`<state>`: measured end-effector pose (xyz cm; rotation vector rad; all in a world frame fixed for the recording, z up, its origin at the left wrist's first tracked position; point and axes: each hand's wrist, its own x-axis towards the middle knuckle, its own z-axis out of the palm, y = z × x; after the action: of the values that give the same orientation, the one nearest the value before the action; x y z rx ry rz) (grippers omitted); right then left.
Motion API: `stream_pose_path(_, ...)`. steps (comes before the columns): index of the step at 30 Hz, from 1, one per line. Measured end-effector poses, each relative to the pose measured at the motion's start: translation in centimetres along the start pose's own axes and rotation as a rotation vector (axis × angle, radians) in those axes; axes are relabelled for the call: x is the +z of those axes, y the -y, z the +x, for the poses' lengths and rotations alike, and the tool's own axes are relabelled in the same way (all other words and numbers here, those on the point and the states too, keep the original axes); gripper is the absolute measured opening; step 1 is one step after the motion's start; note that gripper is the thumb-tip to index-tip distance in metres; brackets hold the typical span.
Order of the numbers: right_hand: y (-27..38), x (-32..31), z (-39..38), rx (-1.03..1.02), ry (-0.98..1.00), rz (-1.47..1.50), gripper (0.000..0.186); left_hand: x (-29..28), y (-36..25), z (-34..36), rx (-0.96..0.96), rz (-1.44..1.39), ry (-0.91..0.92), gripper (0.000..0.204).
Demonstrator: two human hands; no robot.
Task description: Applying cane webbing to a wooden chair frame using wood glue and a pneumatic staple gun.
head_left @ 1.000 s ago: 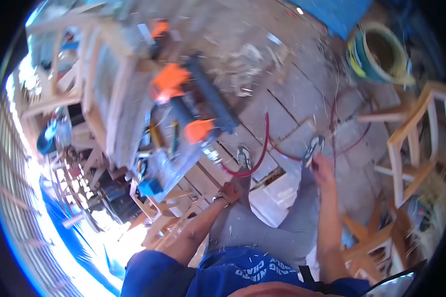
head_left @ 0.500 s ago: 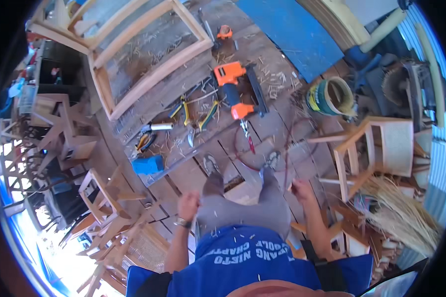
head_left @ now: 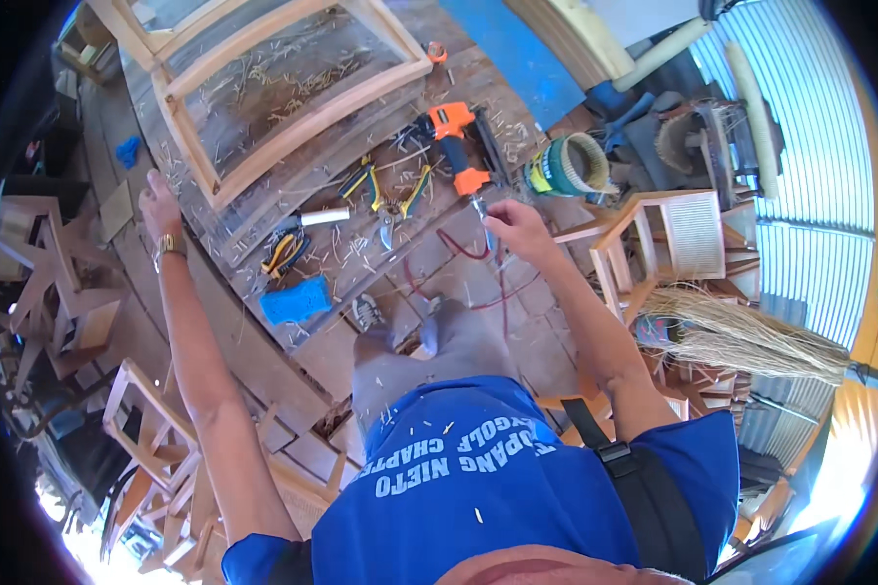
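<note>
An orange and black air nail gun (head_left: 452, 123) lies on the wooden worktable, its metal hose fitting toward me. My right hand (head_left: 517, 232) is at that fitting, thumb and fingers closed around the hose coupling, which they partly hide. The red air hose (head_left: 461, 246) loops below on the floor. Stretched out to the far left, my left hand (head_left: 160, 210) is empty with its fingers loosely apart. It is beside the table's left edge, near the corner of a light wooden chair frame (head_left: 327, 125) lying on the tabletop.
Pliers (head_left: 285, 253), yellow-handled cutters (head_left: 388, 210) and a blue block (head_left: 296, 300) lie along the table's near edge. A green bucket (head_left: 568, 166) stands right of the nail gun. Wooden chairs (head_left: 658, 239) and a straw bundle (head_left: 741, 331) are at right; more chair frames (head_left: 151, 429) crowd the left.
Both hands have risen from beside my legs. My right hand has reached forward to the nail gun's fitting, and my left has swung out far left. My body has shifted nearer the table.
</note>
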<state>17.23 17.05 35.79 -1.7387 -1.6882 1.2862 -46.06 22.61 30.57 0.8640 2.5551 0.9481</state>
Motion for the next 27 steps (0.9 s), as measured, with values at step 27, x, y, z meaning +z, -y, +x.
stream_pose_path(27, 1.5, 2.6, 35.6, 0.026, -0.382, -0.656, 0.030, 5.2, 1.1, -3.5, -0.314, 0.278, 0.122, 0.099)
